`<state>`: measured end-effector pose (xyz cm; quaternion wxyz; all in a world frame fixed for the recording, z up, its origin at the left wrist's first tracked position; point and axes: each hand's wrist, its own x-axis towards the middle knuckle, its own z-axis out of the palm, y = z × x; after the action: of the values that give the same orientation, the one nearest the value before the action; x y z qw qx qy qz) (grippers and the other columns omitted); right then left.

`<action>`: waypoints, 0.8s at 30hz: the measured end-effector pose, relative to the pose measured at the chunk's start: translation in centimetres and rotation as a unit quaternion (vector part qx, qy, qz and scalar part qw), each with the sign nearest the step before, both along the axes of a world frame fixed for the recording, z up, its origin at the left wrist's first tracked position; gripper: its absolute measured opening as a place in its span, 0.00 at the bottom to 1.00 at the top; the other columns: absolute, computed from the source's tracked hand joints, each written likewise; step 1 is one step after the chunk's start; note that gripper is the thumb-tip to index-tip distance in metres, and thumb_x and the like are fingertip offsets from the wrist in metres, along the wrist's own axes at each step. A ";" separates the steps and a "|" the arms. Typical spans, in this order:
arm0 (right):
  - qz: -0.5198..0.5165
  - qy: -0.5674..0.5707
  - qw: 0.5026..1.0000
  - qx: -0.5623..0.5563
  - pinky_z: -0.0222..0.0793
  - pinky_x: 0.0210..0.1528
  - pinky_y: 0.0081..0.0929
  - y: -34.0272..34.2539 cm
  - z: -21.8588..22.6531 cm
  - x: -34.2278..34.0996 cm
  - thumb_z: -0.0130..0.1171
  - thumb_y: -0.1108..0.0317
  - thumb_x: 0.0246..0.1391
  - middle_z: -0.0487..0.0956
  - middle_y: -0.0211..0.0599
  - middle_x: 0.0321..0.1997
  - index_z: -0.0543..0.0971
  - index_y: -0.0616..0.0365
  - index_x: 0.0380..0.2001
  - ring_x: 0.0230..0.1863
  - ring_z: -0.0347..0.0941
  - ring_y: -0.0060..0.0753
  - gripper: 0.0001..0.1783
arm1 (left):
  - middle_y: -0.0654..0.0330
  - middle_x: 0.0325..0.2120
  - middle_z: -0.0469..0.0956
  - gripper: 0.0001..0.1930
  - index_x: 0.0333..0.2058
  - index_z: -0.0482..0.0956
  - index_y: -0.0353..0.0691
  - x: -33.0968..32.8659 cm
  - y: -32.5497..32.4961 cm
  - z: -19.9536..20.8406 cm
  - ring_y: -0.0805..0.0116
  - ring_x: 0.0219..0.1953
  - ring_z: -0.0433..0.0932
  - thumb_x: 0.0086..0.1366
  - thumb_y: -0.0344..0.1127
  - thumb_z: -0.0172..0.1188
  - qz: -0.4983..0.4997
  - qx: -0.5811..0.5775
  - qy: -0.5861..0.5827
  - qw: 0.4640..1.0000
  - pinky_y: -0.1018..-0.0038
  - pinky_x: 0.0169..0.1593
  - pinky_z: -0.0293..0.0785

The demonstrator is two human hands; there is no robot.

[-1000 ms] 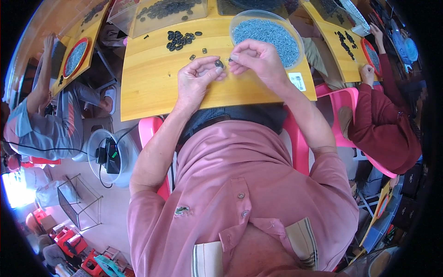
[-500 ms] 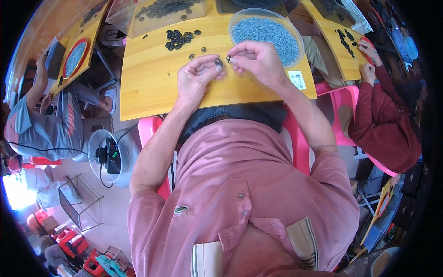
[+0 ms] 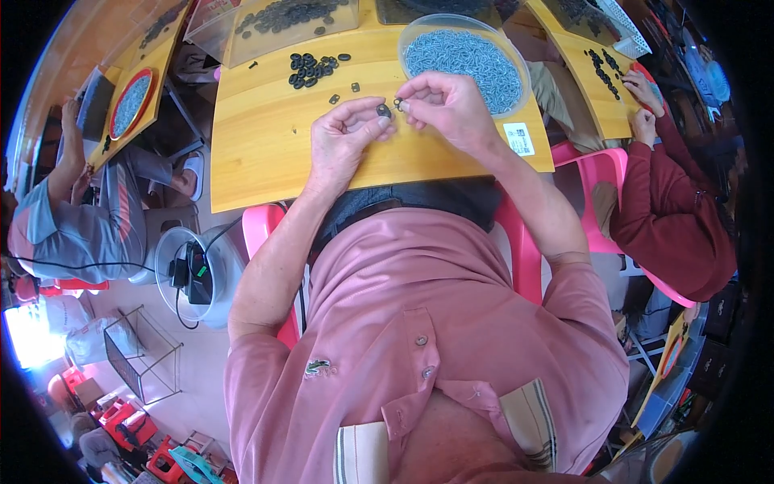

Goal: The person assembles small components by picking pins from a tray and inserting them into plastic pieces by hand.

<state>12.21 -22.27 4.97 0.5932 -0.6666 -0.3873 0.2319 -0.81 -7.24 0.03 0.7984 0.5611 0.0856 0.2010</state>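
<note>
Over the near part of the yellow table, my two hands are close together with their fingertips almost meeting. My left hand pinches a small dark oval piece between thumb and fingers. A tiny part with a pale, ring-like look is gripped at the thumb and fingertips of my right hand; its exact kind is too small to make out. Just beyond my left hand lie two small dark rectangular pieces, one a dark piece farther off. A cluster of black oval pieces rests farther left.
A round clear tub full of bluish screws stands at the far right, near a white label. A clear bin with dark pieces is at the back left. Co-workers sit at both sides, one in a maroon sleeve.
My hands stay nearly in place. The tiny part in my right fingertips has shifted slightly left toward the oval piece. The co-worker's arm at the left has moved a little.
</note>
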 end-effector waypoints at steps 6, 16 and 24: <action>-0.004 -0.012 1.000 -0.015 0.75 0.29 0.17 0.1 0.1 -0.1 0.60 0.74 0.52 0.83 0.36 0.29 0.82 0.69 0.39 0.27 0.79 0.19 0.11 | 0.50 0.37 0.83 0.16 0.49 0.77 0.29 0.0 0.0 -0.1 0.67 0.36 0.84 0.63 0.21 0.62 -0.005 0.000 0.001 1.000 0.76 0.42 0.81; 0.009 0.033 0.999 -0.009 0.75 0.27 0.18 0.4 -0.3 -0.2 0.62 0.71 0.53 0.83 0.38 0.27 0.82 0.69 0.36 0.25 0.78 0.20 0.11 | 0.51 0.39 0.83 0.15 0.49 0.77 0.29 0.0 0.0 0.0 0.68 0.37 0.83 0.63 0.21 0.62 -0.006 0.011 0.004 1.000 0.76 0.41 0.80; 0.028 0.057 0.997 -0.046 0.73 0.24 0.18 0.3 0.3 -0.1 0.61 0.69 0.54 0.81 0.37 0.24 0.82 0.70 0.34 0.23 0.77 0.21 0.11 | 0.51 0.37 0.83 0.15 0.49 0.77 0.29 0.0 0.0 -0.1 0.68 0.36 0.83 0.63 0.22 0.62 -0.007 0.006 0.000 1.000 0.76 0.41 0.80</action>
<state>12.15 -22.02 5.28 0.5762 -0.6677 -0.3606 0.3034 -0.83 -7.27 -0.02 0.7964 0.5663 0.0806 0.1963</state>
